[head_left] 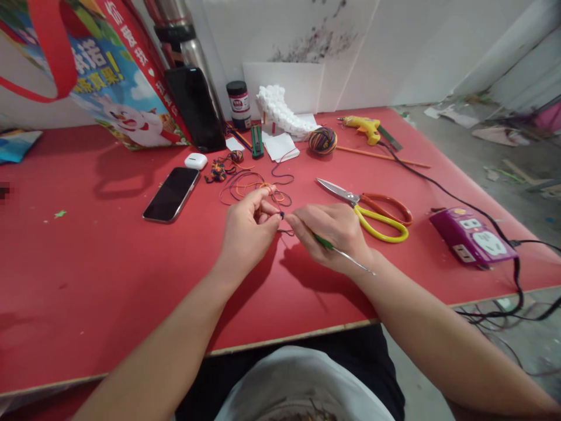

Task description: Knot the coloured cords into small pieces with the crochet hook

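A craft workshop: red worktable (87, 280) strewn with scissors (372, 210), glue gun (366, 127), yarn ball (322, 140).

Scissors (368, 207), phone (172, 194) and glue gun (363, 127) lie on red table (109, 263).

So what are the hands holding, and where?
Right hand grips a crochet hook by its green handle; left hand pinches thin yarn at the hook's tip.

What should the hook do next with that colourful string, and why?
Probably pull the crochet hook gently back toward the right hand: its tip meets the yarn pinched in the left hand, so a loop looks ready to draw through.
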The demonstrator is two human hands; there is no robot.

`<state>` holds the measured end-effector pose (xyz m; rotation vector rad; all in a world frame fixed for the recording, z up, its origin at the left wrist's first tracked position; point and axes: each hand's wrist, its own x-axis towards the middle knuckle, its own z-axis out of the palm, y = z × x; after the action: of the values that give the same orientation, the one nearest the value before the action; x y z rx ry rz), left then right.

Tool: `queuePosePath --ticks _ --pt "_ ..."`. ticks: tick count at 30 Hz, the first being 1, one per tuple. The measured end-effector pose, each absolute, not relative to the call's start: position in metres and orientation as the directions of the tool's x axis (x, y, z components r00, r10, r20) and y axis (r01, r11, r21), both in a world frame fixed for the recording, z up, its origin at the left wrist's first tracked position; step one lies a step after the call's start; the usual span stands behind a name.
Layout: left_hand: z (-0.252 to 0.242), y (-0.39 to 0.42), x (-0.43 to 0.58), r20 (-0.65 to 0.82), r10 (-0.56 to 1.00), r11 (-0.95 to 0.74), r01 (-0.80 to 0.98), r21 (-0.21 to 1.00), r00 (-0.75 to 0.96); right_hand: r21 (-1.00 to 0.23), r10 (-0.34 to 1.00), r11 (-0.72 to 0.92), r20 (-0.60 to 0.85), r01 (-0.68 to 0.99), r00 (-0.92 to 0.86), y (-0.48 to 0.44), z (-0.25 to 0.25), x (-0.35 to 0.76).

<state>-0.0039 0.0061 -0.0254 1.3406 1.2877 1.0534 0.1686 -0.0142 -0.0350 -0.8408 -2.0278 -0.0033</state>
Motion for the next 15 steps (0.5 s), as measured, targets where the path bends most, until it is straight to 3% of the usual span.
queuePosePath --ticks 7,15 --pt "-0.025 0.005 -0.001 -0.093 0.992 0.090 0.042 0.995 0.087 -0.319 0.569 0.764 0.743 0.560 -0.352 -0.009 -0.044 0.170" --pt "-0.012 0.005 -0.003 -0.146 0.987 0.158 -0.279 0.947 0.061 -0.392 0.561 0.788 0.774 0.475 -0.293 -0.009 -0.040 0.171"
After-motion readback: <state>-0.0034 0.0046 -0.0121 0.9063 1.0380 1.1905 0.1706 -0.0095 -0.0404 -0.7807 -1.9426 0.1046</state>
